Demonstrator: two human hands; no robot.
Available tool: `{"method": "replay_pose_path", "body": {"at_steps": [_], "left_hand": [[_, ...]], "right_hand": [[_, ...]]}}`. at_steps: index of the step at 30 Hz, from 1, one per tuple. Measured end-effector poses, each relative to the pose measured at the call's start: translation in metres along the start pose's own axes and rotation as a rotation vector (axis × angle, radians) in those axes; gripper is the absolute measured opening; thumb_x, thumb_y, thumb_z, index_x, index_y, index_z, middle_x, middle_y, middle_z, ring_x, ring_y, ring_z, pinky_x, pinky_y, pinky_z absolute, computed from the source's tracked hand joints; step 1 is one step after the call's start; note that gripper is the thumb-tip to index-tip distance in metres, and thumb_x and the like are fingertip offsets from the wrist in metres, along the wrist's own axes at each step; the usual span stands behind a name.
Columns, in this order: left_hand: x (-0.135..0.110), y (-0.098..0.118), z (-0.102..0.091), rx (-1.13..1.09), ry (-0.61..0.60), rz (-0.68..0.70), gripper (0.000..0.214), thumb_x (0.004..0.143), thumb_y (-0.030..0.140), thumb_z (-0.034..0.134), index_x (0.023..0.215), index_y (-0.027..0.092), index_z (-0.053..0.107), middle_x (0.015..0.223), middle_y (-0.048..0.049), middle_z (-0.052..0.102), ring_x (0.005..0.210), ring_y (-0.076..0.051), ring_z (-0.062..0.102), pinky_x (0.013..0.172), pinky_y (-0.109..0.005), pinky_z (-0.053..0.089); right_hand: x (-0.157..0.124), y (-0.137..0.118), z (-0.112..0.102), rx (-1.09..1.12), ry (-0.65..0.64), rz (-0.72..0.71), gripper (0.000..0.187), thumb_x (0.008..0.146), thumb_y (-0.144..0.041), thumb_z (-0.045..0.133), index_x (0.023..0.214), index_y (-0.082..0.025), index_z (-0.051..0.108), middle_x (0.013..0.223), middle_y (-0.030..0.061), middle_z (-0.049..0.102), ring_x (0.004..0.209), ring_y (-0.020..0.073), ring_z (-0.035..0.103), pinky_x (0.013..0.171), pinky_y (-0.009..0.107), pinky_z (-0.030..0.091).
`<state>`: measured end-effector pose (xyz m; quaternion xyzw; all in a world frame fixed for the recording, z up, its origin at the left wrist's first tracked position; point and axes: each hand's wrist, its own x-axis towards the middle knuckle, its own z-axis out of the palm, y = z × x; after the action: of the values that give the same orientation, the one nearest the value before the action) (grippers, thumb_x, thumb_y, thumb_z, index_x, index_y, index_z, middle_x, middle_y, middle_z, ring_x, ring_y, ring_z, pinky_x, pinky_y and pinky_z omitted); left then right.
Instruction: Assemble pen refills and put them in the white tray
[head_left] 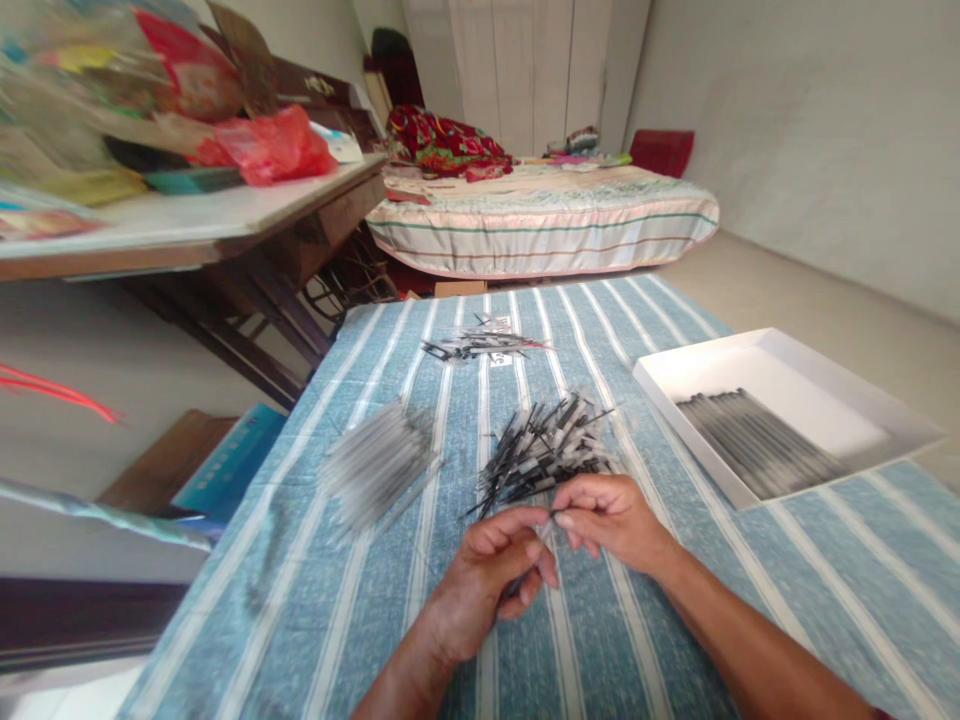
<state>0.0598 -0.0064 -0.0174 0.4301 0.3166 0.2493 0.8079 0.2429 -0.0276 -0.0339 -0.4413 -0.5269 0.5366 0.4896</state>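
My left hand [495, 565] and my right hand [611, 520] meet fingertip to fingertip above the striped cloth, both closed in a pinch. Between them is a small, thin dark piece [553, 514], mostly covered by the fingers. Just beyond my hands lies a loose heap of slim black and clear plastic parts [547, 445]. A bundle of translucent tubes [382, 460] is laid side by side to the left. On the right, a white open box [847, 410] holds a row of dark grey, stick-like pieces [757, 445].
A smaller scatter of thin black parts [484, 345] lies near the table's far end, over a printed label. The table wears a blue striped cloth [315, 600]. A side desk [292, 205] with plastic bags stands at left, and a bed [547, 225] behind.
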Motion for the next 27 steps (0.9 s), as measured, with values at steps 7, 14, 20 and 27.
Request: {"method": "replay_pose_path", "body": {"at_steps": [7, 14, 20, 27], "left_hand": [[-0.003, 0.003, -0.003, 0.097, 0.009, -0.065, 0.032, 0.079, 0.028, 0.059, 0.107, 0.013, 0.059, 0.062, -0.0037, 0.064, 0.04, -0.005, 0.04, 0.033, -0.015, 0.019], [-0.006, 0.01, -0.003, 0.108, -0.042, -0.148, 0.029, 0.08, 0.029, 0.056, 0.101, 0.01, 0.063, 0.059, -0.0037, 0.062, 0.036, -0.004, 0.036, 0.031, -0.015, 0.017], [-0.005, 0.012, -0.003, 0.188, -0.031, -0.154, 0.027, 0.08, 0.029, 0.056, 0.097, 0.01, 0.065, 0.06, -0.0026, 0.061, 0.038, -0.004, 0.036, 0.033, -0.015, 0.019], [-0.004, 0.013, 0.001, 0.319, 0.028, -0.171, 0.029, 0.076, 0.03, 0.058, 0.098, 0.011, 0.062, 0.06, -0.0013, 0.061, 0.042, -0.005, 0.04, 0.036, -0.016, 0.022]], "right_hand": [[0.0, -0.005, -0.007, -0.082, -0.123, 0.053, 0.013, 0.078, -0.027, 0.06, 0.078, -0.014, 0.058, 0.052, -0.0039, 0.057, 0.037, 0.005, 0.047, 0.036, 0.014, 0.038], [-0.002, -0.008, -0.008, -0.144, -0.172, 0.017, 0.012, 0.079, -0.026, 0.059, 0.082, -0.014, 0.062, 0.055, -0.0029, 0.058, 0.041, 0.0066, 0.052, 0.041, 0.016, 0.043], [-0.002, -0.003, -0.008, -0.173, -0.18, 0.003, 0.018, 0.081, -0.03, 0.057, 0.079, -0.014, 0.063, 0.055, -0.0021, 0.059, 0.041, 0.0068, 0.052, 0.04, 0.016, 0.042], [-0.002, -0.001, -0.005, -0.256, -0.192, 0.049, 0.028, 0.084, -0.034, 0.052, 0.065, -0.014, 0.056, 0.05, -0.0025, 0.058, 0.036, 0.0053, 0.048, 0.037, 0.015, 0.035]]}}
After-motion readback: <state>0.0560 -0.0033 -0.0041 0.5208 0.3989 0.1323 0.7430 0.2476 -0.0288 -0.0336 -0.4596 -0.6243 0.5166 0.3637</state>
